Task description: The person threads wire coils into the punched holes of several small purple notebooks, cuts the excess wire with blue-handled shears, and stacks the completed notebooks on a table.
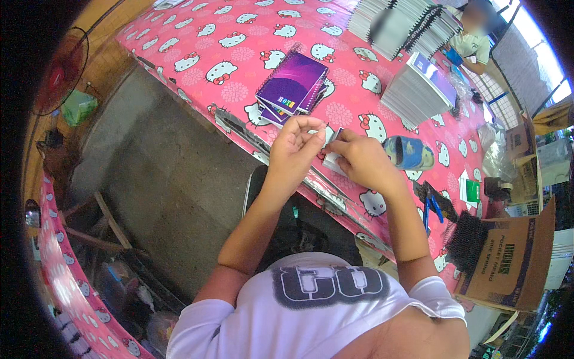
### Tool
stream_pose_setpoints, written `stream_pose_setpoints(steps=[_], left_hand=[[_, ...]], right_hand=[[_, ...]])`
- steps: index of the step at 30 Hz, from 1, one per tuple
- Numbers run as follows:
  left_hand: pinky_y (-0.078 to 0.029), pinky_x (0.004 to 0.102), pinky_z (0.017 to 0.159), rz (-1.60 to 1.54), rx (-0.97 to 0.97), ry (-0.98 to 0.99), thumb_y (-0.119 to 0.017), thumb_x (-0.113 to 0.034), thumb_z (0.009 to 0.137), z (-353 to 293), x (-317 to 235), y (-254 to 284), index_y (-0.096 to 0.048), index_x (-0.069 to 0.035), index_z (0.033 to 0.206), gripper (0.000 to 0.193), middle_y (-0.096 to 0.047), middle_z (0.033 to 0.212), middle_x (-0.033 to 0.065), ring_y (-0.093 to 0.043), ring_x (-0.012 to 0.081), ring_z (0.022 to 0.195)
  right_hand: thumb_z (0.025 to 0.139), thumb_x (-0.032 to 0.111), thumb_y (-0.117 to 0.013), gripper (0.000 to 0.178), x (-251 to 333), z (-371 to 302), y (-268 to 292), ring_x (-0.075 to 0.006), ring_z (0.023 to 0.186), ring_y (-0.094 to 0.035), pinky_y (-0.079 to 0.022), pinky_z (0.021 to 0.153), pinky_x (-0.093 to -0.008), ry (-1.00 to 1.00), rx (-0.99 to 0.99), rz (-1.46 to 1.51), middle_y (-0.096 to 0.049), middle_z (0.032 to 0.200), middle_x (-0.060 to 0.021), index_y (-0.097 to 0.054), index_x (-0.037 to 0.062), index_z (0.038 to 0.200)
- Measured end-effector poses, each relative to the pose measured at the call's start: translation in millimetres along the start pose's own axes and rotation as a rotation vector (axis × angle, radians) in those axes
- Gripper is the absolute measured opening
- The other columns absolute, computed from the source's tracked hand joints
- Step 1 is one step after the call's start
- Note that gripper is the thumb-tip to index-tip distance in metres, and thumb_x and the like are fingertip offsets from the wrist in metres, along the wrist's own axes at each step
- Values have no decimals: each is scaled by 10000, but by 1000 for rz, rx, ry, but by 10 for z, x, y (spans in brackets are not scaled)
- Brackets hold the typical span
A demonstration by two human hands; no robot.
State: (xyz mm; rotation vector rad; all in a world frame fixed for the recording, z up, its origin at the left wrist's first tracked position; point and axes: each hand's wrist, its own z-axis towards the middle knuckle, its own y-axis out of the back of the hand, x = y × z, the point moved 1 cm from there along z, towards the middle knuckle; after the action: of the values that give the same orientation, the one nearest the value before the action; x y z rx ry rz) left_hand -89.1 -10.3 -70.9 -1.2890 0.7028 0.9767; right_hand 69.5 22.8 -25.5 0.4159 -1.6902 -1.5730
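At the counter's (353, 78) edge, the right hand's (368, 160) fingers bend over a pale pad (335, 163), grip unclear; the left hand's (294, 146) curl nearly together, any contents hidden. Nearby purple notebooks (293, 82) look already coil-bound; the tall stack (412, 96) shows no coil.

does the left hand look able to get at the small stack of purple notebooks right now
Probably yes: the left hand is right beside the purple notebooks, at their near side, and nothing visible blocks the way.
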Motion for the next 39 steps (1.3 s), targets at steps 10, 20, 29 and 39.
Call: stream_pose_setpoints(steps=[10, 20, 29, 39], left_hand=[[-478, 241, 782, 61, -56, 32, -595, -102, 913, 9, 34, 73, -529, -20, 1089, 205, -610, 1042, 58, -592, 111, 884], [-510, 249, 649, 41, -3, 110, -582, -186, 931, 28, 123, 31, -468, -33, 1155, 294, -607, 983, 99, -629, 153, 772], [-570, 341, 696, -20, 107, 597, -522, -290, 953, 299, 255, -379, -333, -74, 1330, 474, -532, 1148, 187, -653, 280, 869], [-383, 369, 973, 686, 440, -443, -501, 30, 868, 164, 320, -314, -501, -59, 1248, 391, -490, 1238, 147, -504, 263, 1111]], right_hand=[[745, 121, -654, 198, 48, -97, -119, -282, 772, -639, -517, 671, -387, -45, -168, -38, -621, 901, -87, -724, 161, 926], [773, 114, -660, 196, -88, -139, -135, -236, 729, -655, -514, 663, -356, -80, -273, 77, -657, 834, -99, -705, 103, 963], [803, 49, -639, 336, -13, -511, -43, -197, 857, -645, -504, 761, -313, -234, -556, 119, -664, 1010, -118, -587, 27, 1135], [800, -8, -655, 309, -392, -938, -162, -100, 931, -500, -462, 741, -255, -519, -607, 1103, -480, 964, -16, -461, 90, 1019]])
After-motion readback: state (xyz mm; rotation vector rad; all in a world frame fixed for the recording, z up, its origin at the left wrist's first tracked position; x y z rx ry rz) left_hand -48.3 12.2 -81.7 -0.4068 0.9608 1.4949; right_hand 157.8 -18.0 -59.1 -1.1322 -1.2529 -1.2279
